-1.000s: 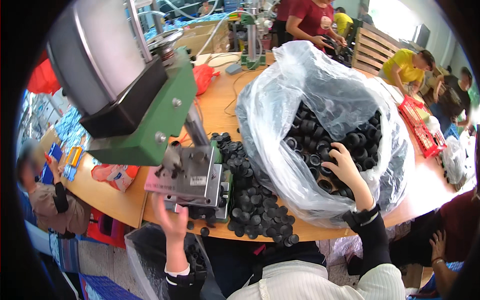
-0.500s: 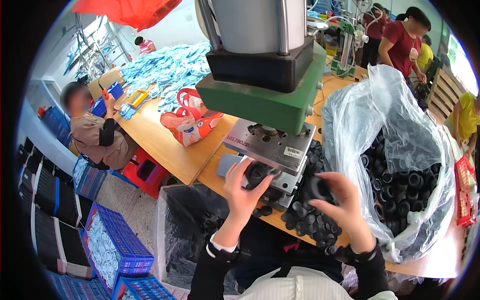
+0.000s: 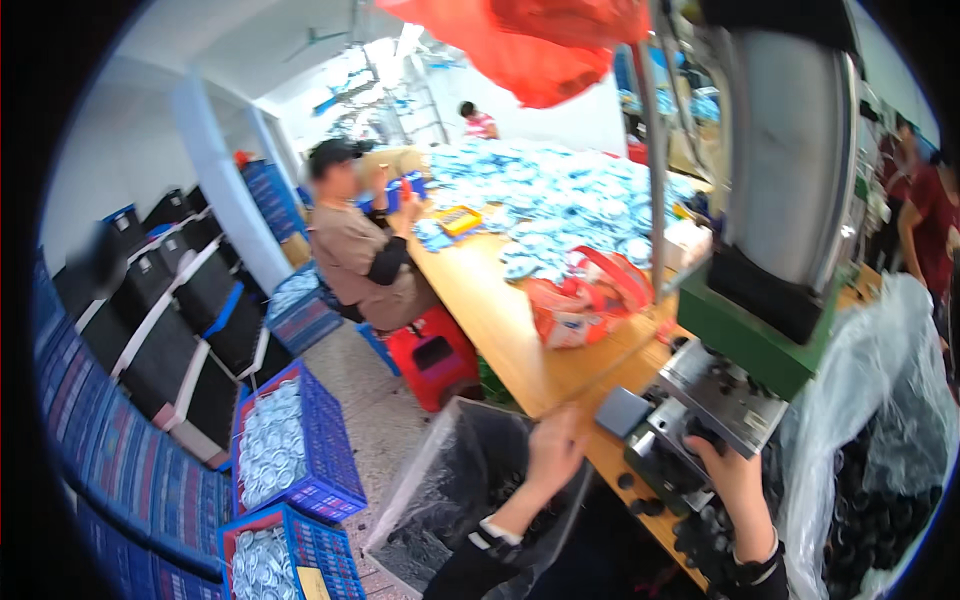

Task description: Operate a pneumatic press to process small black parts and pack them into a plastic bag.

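Black sleeves are covering both forearms, which are being brought in from the lower edge. The left hand (image 3: 556,458) is being held out over the bin (image 3: 405,520), near the front edge of the wooden table (image 3: 505,365), with its fingers pointing away from the body. It is being smeared by blur, so how far its fingers are parted, and whether anything is being gripped, cannot be told. The right hand (image 3: 732,485) is being held almost upright at the press (image 3: 750,335), its fingers being curled inward under the front of the steel plate (image 3: 735,405).

A black part (image 3: 705,430) is being held at the right fingertips, the grip being closed around its near side. It is being kept in the gap between the steel plate and the lower block (image 3: 665,432), and is looking dark, rounded and smooth (little more than a curved edge is being shown).

The rest of that part is being hidden by the plate and the fingers; whether it is being seated on the block cannot be told. The black discs (image 3: 705,545) beside the press are being partly covered by the right wrist, the bin's dark contents are being veiled by its clear liner, and the clear bag (image 3: 830,400) is being cut off by the round rim of the view.
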The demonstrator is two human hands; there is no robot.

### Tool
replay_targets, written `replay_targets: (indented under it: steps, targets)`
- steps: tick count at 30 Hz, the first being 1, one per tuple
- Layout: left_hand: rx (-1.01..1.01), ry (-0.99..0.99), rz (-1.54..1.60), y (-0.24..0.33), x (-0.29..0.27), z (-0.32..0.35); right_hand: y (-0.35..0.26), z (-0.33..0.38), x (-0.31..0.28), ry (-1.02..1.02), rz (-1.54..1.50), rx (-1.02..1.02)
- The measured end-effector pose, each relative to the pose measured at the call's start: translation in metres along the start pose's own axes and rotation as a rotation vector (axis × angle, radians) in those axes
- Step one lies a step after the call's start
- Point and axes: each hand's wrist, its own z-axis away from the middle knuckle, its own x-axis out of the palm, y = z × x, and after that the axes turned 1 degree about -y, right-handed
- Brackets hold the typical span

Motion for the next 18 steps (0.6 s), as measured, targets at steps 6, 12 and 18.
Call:
replay_targets:
  steps: [6,12,18]
  targets:
    - [0.239,-0.230,-0.049,0.009,0.061,-0.057,-0.010,0.038,-0.027,-0.140,-0.095,0.264]
    - [0.072,-0.276,0.039,0.009,0.073,-0.056,0.066,0.107,-0.144,0.296,0.513,-0.009]
    - [0.185,-0.192,0.207,0.034,0.043,-0.053,0.158,0.163,-0.252,0.163,0.823,0.296]
